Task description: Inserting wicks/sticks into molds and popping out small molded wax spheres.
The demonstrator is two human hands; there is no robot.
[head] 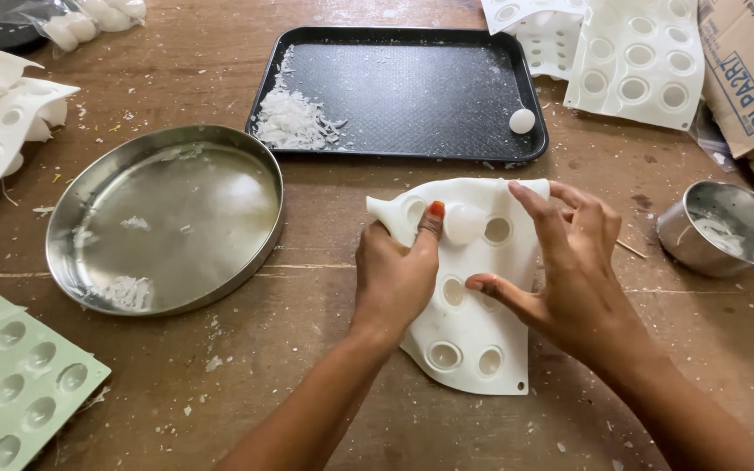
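Two hands on white silicone mould [469, 331], flat on desk [307, 331] — left grip [399, 270] pinching upper-left edge, right grip [569, 270] spread loosely; white ball [464, 223] between thumbs, nearer left.

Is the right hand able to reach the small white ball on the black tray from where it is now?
Probably yes. The right hand rests on the white mould, and the white ball lies at the near right corner of the black tray, just beyond it. Nothing stands between them; only the mould would have to be released.
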